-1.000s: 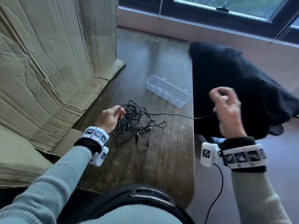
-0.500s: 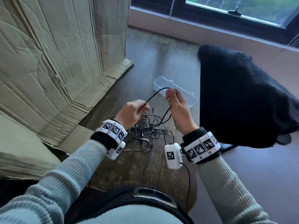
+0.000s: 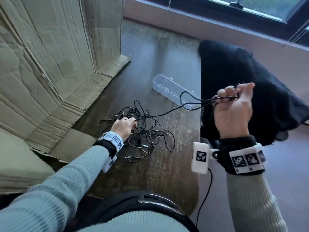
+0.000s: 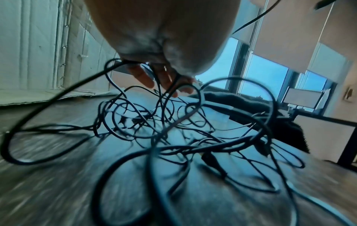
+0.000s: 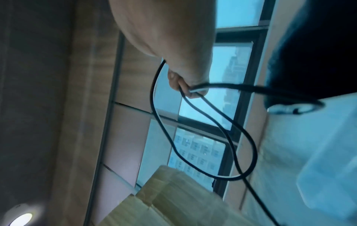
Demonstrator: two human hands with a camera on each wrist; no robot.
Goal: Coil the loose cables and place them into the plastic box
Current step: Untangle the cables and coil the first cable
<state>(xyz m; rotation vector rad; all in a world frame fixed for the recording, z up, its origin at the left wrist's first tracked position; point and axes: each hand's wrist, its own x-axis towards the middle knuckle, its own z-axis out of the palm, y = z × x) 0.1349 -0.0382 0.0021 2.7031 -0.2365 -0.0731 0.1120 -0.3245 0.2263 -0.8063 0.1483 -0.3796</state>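
Fingers of my right grip (image 3: pixel 234 104) now pinch one more loop of cable (image 3: pixel 167 113), pulled away right of the plastic box (image 3: pixel 173 91) since a moment ago. My left grip (image 3: pixel 123 126), fingers loosely curled, has dropped onto the tangle (image 3: pixel 147 136) on the surface (image 3: pixel 167 173) nearer than the box; coiling has barely begun.

One plastic box (image 3: pixel 173 91); one cable tangle (image 3: pixel 142 133); two hands; one cardboard sheet (image 3: pixel 50 64).

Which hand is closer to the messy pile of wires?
Left. The left hand rests on the tangled cables; the right hand is raised off to the right, gripping a loop.
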